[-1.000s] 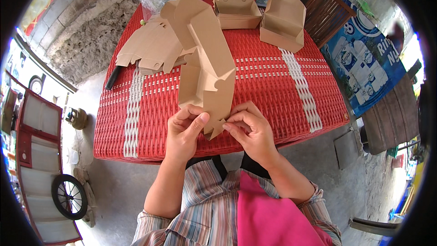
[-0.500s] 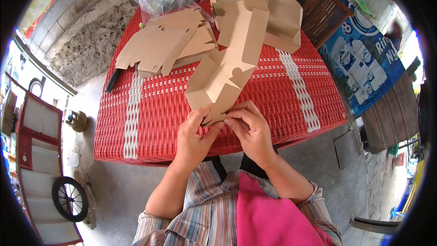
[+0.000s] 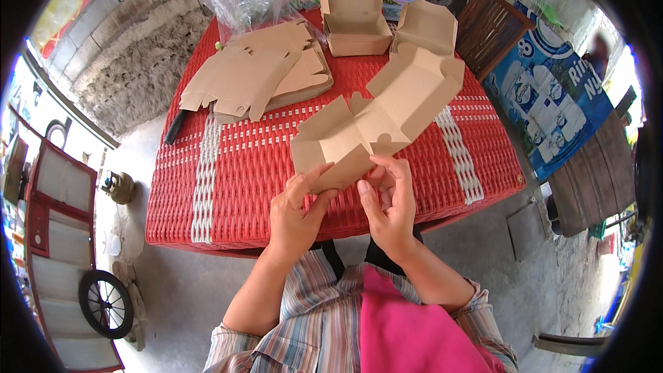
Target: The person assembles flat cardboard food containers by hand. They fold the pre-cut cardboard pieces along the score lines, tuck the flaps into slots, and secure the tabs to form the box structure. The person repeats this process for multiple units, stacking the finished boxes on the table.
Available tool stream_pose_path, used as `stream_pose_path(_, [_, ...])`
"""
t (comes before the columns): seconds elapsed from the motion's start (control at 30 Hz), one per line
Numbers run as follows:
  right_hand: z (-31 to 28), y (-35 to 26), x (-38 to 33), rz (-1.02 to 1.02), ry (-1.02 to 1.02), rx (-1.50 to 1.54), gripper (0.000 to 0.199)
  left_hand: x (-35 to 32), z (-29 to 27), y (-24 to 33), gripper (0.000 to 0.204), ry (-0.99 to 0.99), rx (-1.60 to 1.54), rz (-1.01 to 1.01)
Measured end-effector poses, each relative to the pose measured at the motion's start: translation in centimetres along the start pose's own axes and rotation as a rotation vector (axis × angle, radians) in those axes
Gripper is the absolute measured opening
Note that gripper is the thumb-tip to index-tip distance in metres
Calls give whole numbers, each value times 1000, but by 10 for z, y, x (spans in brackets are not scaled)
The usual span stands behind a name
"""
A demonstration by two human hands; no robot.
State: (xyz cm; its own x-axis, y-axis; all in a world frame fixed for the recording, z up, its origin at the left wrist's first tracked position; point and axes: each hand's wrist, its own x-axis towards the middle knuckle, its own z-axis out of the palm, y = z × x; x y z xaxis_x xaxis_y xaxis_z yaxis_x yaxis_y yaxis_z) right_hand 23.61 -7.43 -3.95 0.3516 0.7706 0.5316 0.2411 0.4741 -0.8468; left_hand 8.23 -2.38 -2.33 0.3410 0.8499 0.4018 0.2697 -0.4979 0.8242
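A partly folded brown cardboard food box (image 3: 359,135) is tilted above the near half of the table, its lid flap stretching away to the right. With thumb and fingers, my left hand (image 3: 298,211) pinches the near left wall of that box. My right hand (image 3: 389,204) is by the near right corner, fingers loosely curled and thumb apart; the index fingertip touches or nearly touches the cardboard. To the far left lies a stack of flat box blanks (image 3: 242,72). Folded boxes with raised lids (image 3: 356,31) stand at the back, another open box (image 3: 426,24) beside them.
The table has a red woven cover (image 3: 242,193) with white stripes. A clear plastic bag (image 3: 252,0) sits at the back left, and a black handle (image 3: 175,126) pokes out by the blanks. A wooden chair (image 3: 494,24) and a blue banner (image 3: 549,97) are to the right.
The box has turned, its lid end swinging right and its near wall coming up. My right hand's fingers have loosened from the near edge, while the left keeps its grip.
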Motion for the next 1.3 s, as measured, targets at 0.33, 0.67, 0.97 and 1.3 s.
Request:
stream_pose_path(0.33, [-10,-20,25,-492,-175,-868,22,2,3,-1,33,14,56,117])
stream_pose_path(0.67, [-23,0,32,-338,-281,-647,6,4,2,-2,22,95,-131,65])
stream_pose_path(0.97, [-26,4,32,-375,-347,-630,9,5,-1,4,19,36,-121,13])
stream_pose_path(1.3, [-22,5,29,-387,-373,-667,16,7,2,1,19,32,-39,-23])
